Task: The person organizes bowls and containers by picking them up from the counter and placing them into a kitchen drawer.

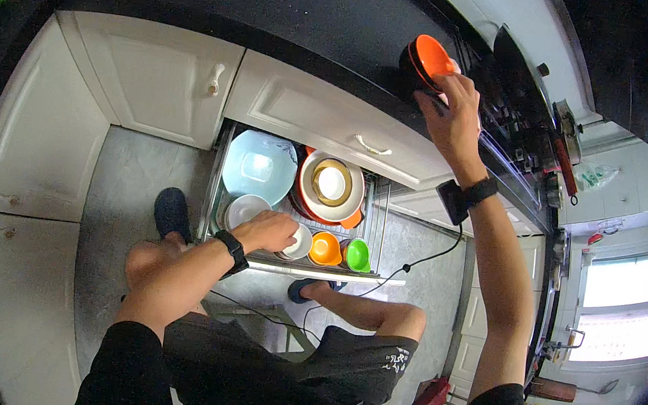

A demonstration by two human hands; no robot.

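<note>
My right hand [458, 113] grips the rim of a small bowl [431, 54] with an orange inside, tilted over the black countertop [302, 7]. A dark rim shows just behind the orange one; whether it is a second bowl is unclear. Low in the pulled-out wire drawer [380, 223], my left hand [270, 231] has its fingers at the edge of a small white bowl [299, 244]. Its fingertips are partly hidden, so its grip cannot be made out. Stacked white bowls [247, 210] lie just left of it. An orange cup [325, 248] and a green cup [357, 255] stand to its right.
Behind these, the drawer holds a large pale blue bowl [261, 165] and a nested stack in an orange-handled pot [351, 219]. A wok [523, 69] sits on the stove at right. A black cable [408, 268] hangs from the device at my right wrist.
</note>
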